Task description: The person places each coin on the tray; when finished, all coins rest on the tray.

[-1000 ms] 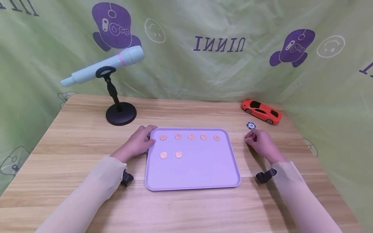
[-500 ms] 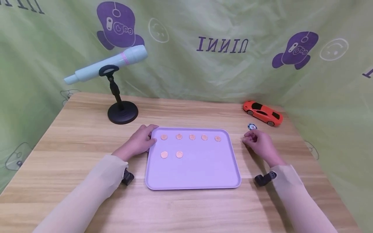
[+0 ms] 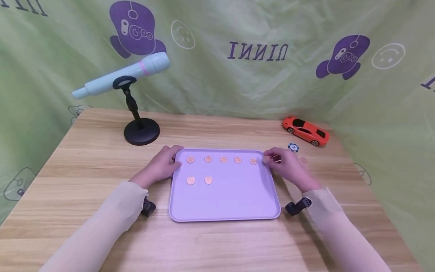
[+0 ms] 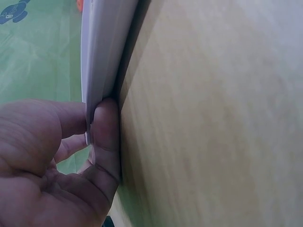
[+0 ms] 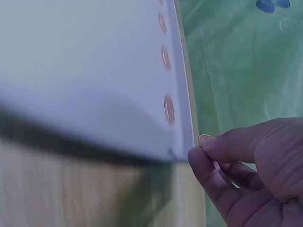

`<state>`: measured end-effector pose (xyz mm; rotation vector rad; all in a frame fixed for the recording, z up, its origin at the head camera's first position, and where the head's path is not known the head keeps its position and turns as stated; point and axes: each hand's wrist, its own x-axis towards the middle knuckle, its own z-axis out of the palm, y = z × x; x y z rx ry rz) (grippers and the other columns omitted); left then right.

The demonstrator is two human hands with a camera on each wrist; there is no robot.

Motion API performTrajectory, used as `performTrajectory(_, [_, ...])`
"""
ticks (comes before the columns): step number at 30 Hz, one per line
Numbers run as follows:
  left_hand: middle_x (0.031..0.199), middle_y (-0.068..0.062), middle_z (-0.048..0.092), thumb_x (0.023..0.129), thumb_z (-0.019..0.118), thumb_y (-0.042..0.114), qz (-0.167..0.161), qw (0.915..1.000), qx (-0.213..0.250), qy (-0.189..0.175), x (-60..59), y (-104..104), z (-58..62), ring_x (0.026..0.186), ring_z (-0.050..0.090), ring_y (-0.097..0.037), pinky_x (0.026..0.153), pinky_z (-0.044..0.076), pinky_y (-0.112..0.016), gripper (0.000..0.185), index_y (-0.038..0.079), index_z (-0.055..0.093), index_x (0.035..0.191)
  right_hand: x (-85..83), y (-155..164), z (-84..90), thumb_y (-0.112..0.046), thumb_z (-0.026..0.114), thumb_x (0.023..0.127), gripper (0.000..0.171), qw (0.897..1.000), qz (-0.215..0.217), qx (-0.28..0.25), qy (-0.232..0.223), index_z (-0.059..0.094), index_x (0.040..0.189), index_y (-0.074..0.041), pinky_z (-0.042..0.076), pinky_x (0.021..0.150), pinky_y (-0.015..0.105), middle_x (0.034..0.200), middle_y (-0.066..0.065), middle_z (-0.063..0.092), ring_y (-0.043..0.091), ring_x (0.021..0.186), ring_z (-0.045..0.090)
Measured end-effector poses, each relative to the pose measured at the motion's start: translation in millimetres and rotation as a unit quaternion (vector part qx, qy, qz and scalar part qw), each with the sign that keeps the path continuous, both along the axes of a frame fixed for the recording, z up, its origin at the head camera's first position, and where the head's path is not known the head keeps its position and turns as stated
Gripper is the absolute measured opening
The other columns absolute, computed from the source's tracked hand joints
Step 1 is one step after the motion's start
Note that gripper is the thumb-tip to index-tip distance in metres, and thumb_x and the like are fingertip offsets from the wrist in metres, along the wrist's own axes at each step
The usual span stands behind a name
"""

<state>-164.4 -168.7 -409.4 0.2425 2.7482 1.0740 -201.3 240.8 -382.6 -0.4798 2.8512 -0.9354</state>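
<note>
A shallow purple tray (image 3: 238, 204) lies on the wooden table. Copper coins form a row of several along its far side, including one coin (image 3: 253, 161) at the row's right end. Two more coins, one of them a coin (image 3: 208, 180), lie below at the left. My left hand (image 3: 163, 164) grips the tray's far left corner; in the left wrist view the thumb is over the rim and a finger beneath it. My right hand (image 3: 289, 166) pinches a copper coin (image 5: 206, 139) between thumb and forefinger, at the tray's far right corner.
Right of the tray lie a blue-and-white poker chip (image 3: 293, 147) and another copper coin (image 3: 303, 160). Behind them stands a red toy car (image 3: 306, 131). A light-blue microphone (image 3: 125, 75) on a black stand (image 3: 142, 131) is at the back left, before a green curtain (image 3: 217, 94).
My right hand has moved left from beside the poker chip to the tray's far right corner, carrying a coin. A coin on the table now shows behind it. My left hand stays on the tray.
</note>
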Motion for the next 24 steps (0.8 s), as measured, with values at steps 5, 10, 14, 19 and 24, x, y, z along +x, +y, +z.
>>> performTrajectory(5, [0.114, -0.025, 0.051, 0.100, 0.059, 0.007, 0.001, 1.0000, 0.005, 0.001, 0.2, -0.3, -0.5, 0.087, 0.058, -0.025, 0.074, 0.052, -0.028, 0.054, -0.001, 0.046, 0.152, 7.3, -28.3, -6.7, -0.001, 0.074, 0.092, 0.025, 0.999, 0.044, -0.021, -0.018, 0.075, 0.118, 0.001, 0.061, 0.080, 0.027, 0.110, 0.019, 0.076, 0.026, 0.096, 0.071])
performTrajectory(10, [0.113, -0.025, 0.051, 0.100, 0.059, 0.007, 0.000, 1.0000, 0.006, 0.002, 0.4, 0.0, -0.2, 0.087, 0.058, -0.025, 0.074, 0.052, -0.028, 0.054, -0.002, 0.046, 0.152, 16.5, -54.4, -10.9, 0.001, 0.074, 0.091, 0.023, 0.995, 0.088, -0.044, -0.028, 0.077, 0.114, 0.001, 0.059, 0.078, 0.021, 0.101, 0.013, 0.077, 0.017, 0.089, 0.069])
performTrajectory(14, [0.113, -0.025, 0.051, 0.100, 0.059, 0.006, 0.000, 1.0000, 0.006, 0.002, 0.5, -0.3, 0.3, 0.085, 0.058, -0.024, 0.074, 0.052, -0.028, 0.054, -0.002, 0.046, 0.152, 21.8, -70.7, -12.8, -0.001, 0.074, 0.092, 0.021, 0.991, 0.112, -0.062, -0.045, 0.078, 0.112, -0.001, 0.058, 0.078, 0.018, 0.098, 0.010, 0.078, 0.012, 0.087, 0.067])
performTrajectory(19, [0.113, -0.025, 0.051, 0.100, 0.059, 0.006, 0.000, 1.0000, 0.004, 0.004, 1.0, -0.7, 0.3, 0.086, 0.058, -0.025, 0.076, 0.052, -0.029, 0.054, -0.002, 0.046, 0.152, 26.0, -82.8, -19.5, -0.004, 0.075, 0.093, 0.017, 0.986, 0.141, -0.071, -0.044, 0.080, 0.110, -0.002, 0.056, 0.076, 0.017, 0.094, 0.008, 0.078, 0.008, 0.084, 0.065])
performTrajectory(24, [0.114, -0.025, 0.052, 0.100, 0.058, 0.006, 0.001, 1.0000, 0.002, 0.002, 1.2, 0.4, 1.2, 0.088, 0.057, -0.025, 0.077, 0.051, -0.029, 0.054, -0.002, 0.046, 0.152, 29.6, -90.0, -19.7, -0.007, 0.075, 0.094, 0.016, 0.983, 0.161, -0.076, -0.052, 0.080, 0.109, -0.003, 0.055, 0.076, 0.017, 0.096, 0.007, 0.079, 0.005, 0.084, 0.064])
